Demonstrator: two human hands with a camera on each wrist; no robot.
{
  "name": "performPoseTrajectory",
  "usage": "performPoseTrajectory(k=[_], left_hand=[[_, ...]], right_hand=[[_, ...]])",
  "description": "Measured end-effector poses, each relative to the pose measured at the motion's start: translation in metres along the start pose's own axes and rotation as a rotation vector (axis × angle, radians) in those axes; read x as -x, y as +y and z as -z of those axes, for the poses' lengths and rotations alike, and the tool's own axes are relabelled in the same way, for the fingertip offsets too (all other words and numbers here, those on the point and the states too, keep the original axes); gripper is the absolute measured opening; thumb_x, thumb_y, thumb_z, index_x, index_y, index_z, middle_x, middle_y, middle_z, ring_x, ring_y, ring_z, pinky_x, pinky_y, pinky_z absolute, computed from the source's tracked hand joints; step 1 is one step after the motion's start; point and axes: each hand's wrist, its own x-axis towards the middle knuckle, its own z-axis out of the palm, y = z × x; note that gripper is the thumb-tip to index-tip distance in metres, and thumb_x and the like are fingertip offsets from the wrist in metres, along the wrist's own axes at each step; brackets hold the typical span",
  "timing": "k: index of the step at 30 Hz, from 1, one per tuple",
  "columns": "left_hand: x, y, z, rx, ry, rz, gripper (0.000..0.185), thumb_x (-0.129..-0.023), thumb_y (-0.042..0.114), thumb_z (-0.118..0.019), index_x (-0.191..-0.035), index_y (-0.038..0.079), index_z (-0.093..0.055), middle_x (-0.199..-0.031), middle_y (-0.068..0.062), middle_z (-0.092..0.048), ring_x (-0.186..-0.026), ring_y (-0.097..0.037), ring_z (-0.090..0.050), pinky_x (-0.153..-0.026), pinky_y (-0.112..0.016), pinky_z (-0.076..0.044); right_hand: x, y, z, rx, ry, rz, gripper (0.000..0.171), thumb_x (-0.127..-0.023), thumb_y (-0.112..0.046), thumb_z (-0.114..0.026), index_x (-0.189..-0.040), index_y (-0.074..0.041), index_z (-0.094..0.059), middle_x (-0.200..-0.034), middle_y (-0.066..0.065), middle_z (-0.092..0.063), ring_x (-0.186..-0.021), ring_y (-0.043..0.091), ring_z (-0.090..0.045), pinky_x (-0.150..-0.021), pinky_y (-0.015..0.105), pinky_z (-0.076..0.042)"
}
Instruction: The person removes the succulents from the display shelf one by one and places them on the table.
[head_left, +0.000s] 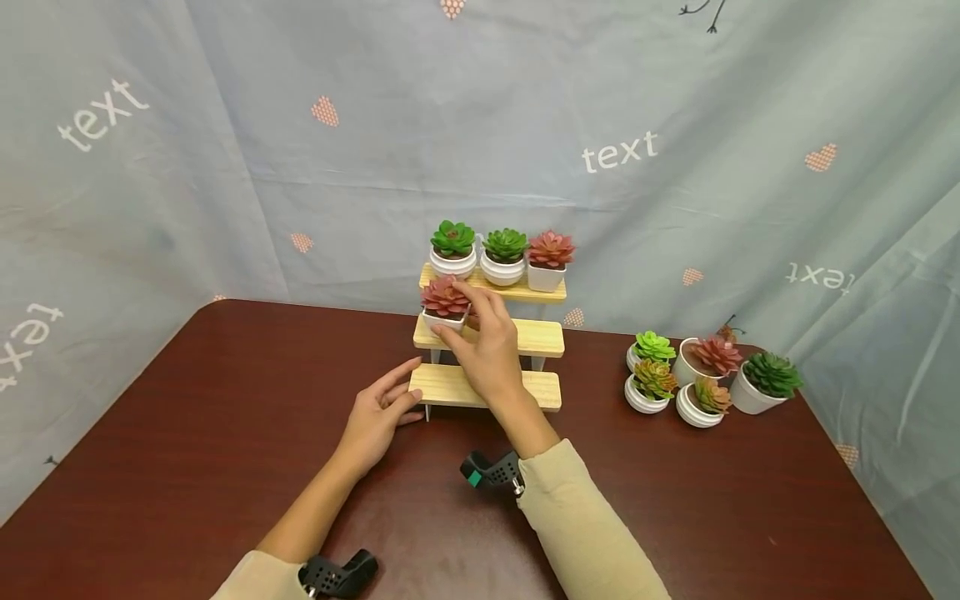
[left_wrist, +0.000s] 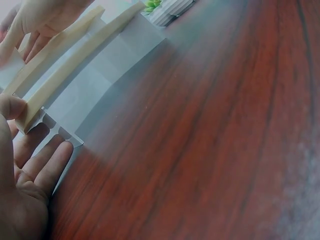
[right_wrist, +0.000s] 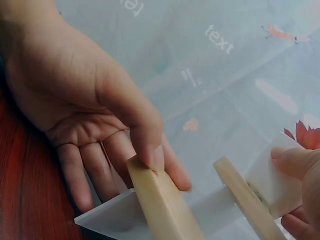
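Note:
A three-tier wooden display stand with clear side supports stands at the table's middle. My left hand holds the left end of its lowest board, thumb on top and fingers beside the support, as the left wrist view shows. With my right hand I pinch a red succulent in a square white pot at the left end of the middle board. Whether its base rests fully on the board, I cannot tell. On the top board sit two green succulents and another red succulent.
At the right, several potted succulents stand grouped on the dark red table, among them a dark green one and a red one. A pale patterned curtain hangs behind the table and along its sides.

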Motion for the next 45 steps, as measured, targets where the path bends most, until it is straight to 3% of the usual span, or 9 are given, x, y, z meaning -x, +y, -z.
performPoseTrajectory(k=[9,19,26,36,41,45], left_hand=[[0.002,0.0,-0.002,0.009,0.007,0.0,0.051,-0.104,0.016,-0.057,-0.153,0.015,-0.045,-0.138,-0.024,-0.062,-0.107,0.004,-0.065,-0.086,-0.029,-0.064],[-0.002,0.0,0.0,-0.005,0.004,-0.012,0.05,-0.105,0.015,-0.056,-0.153,0.017,-0.045,-0.135,-0.025,-0.064,-0.105,0.004,-0.067,-0.086,-0.027,-0.064],[-0.004,-0.002,-0.001,-0.016,-0.015,-0.008,0.051,-0.105,0.017,-0.056,-0.155,0.017,-0.043,-0.137,-0.025,-0.062,-0.106,0.006,-0.066,-0.087,-0.027,-0.063],[-0.004,-0.001,0.001,-0.03,-0.004,-0.007,0.051,-0.106,0.02,-0.055,-0.155,0.017,-0.042,-0.14,-0.025,-0.06,-0.107,0.008,-0.064,-0.088,-0.026,-0.063],[-0.004,-0.001,-0.002,-0.034,-0.017,-0.002,0.051,-0.106,0.021,-0.055,-0.156,0.018,-0.042,-0.139,-0.025,-0.061,-0.108,0.008,-0.064,-0.089,-0.027,-0.063],[-0.002,-0.001,0.002,-0.035,-0.015,-0.005,0.051,-0.106,0.021,-0.055,-0.155,0.018,-0.042,-0.139,-0.024,-0.061,-0.108,0.008,-0.064,-0.089,-0.028,-0.063]], right_hand=[[0.005,-0.012,0.027,-0.028,0.068,0.098,0.06,-0.084,-0.015,-0.084,-0.139,-0.011,-0.06,-0.13,0.015,-0.058,-0.116,0.025,-0.065,-0.101,0.028,-0.058],[0.022,-0.016,0.074,-0.056,0.143,0.12,0.061,-0.082,-0.012,-0.085,-0.138,-0.011,-0.061,-0.131,0.014,-0.058,-0.118,0.023,-0.063,-0.099,0.031,-0.059],[0.039,-0.007,0.112,0.002,0.196,0.155,0.063,-0.078,-0.005,-0.087,-0.136,-0.007,-0.062,-0.131,0.016,-0.059,-0.122,0.022,-0.059,-0.104,0.023,-0.054],[0.063,0.017,0.176,0.087,0.233,0.269,0.068,-0.067,0.015,-0.086,-0.13,0.004,-0.063,-0.126,0.026,-0.06,-0.119,0.007,-0.058,-0.099,0.014,-0.054],[0.086,0.037,0.216,0.139,0.315,0.222,0.072,-0.059,0.024,-0.085,-0.127,0.01,-0.064,-0.124,0.022,-0.063,-0.118,0.007,-0.059,-0.1,0.013,-0.052],[0.104,0.043,0.235,0.121,0.414,0.103,0.07,-0.062,0.03,-0.077,-0.128,0.012,-0.062,-0.122,0.005,-0.062,-0.113,0.002,-0.061,-0.094,0.009,-0.054]])
